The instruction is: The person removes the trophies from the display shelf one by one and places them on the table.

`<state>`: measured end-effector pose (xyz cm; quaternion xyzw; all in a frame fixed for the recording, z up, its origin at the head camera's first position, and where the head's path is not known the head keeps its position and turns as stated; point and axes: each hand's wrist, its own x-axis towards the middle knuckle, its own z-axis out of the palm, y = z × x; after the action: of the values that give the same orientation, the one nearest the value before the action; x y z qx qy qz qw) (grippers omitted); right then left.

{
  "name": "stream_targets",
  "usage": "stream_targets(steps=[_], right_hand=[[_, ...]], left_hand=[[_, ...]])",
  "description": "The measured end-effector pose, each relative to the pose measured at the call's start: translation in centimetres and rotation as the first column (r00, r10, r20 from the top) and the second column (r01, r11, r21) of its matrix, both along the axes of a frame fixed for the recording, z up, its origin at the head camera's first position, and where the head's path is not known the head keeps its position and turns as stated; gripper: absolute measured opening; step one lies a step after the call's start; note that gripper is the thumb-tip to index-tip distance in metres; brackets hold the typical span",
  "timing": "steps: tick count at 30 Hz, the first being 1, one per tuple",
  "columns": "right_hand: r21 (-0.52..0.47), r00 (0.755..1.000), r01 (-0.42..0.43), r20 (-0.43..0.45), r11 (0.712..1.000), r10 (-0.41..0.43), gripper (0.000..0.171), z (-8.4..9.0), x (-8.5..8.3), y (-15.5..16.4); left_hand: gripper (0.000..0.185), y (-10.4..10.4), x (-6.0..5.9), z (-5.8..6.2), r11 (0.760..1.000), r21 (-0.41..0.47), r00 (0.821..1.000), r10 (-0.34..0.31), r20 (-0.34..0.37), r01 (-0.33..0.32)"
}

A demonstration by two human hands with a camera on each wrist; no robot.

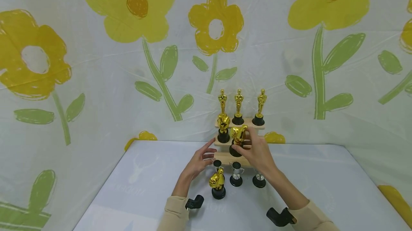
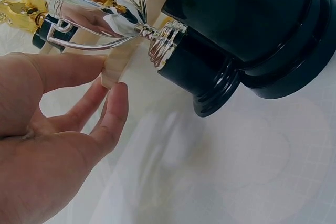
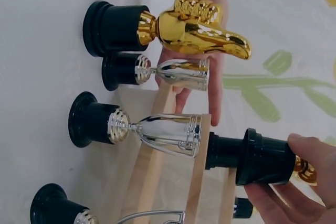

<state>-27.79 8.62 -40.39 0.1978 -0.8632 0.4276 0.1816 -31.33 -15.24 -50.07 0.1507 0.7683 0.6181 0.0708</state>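
Observation:
A gold thumbs-up trophy (image 1: 238,133) on a black base is gripped by my right hand (image 1: 260,152) in front of the wooden tiered stand (image 1: 225,158). In the right wrist view, the thumb and fingers close round its black base (image 3: 270,158), just above the middle tier. My left hand (image 1: 199,162) pinches the left end of a stand tier (image 2: 118,66) between thumb and fingers. Another gold thumbs-up trophy (image 1: 223,122) occupies the middle tier's left side. A third (image 3: 194,31) stands on the table in front, close to a silver cup (image 2: 100,11).
Three gold figure statuettes (image 1: 239,104) line the top tier. Silver cups with black bases, including the middle one (image 1: 236,173), stand on the white table (image 1: 154,188) before the stand. Behind hangs a flower-printed cloth (image 1: 257,45).

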Motion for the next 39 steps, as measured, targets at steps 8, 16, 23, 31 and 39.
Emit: stream_targets(steps=[8, 16, 23, 31, 39], right_hand=[[-0.001, 1.0, 0.006, 0.028, 1.0, -0.006, 0.06, -0.2, 1.5, 0.1], [0.018, 1.0, 0.005, 0.018, 1.0, -0.006, 0.057, -0.8, 2.8, 0.5], [0.017, 0.998, -0.006, 0.067, 1.0, 0.005, 0.055, -1.6, 4.0, 0.6], [0.01, 0.993, -0.014, 0.12, 1.0, 0.013, 0.061, -2.6, 5.3, 0.6], [0.005, 0.987, 0.007, 0.158, 1.0, -0.008, 0.064, -3.1, 6.3, 0.7]], left_hand=[[0.084, -0.1, -0.1, -0.1, 1.0, 0.011, 1.0, -0.017, -0.006, 0.017], [0.086, -0.1, -0.1, -0.2, 1.0, 0.02, 1.0, -0.017, -0.006, 0.017], [0.087, 0.0, -0.1, -0.1, 1.0, 0.018, 1.0, -0.013, -0.005, 0.013], [0.087, 0.0, -0.1, -0.1, 1.0, 0.01, 1.0, -0.014, -0.007, 0.014], [0.086, -0.1, 0.0, -0.1, 1.0, 0.013, 1.0, -0.015, -0.009, 0.015]])
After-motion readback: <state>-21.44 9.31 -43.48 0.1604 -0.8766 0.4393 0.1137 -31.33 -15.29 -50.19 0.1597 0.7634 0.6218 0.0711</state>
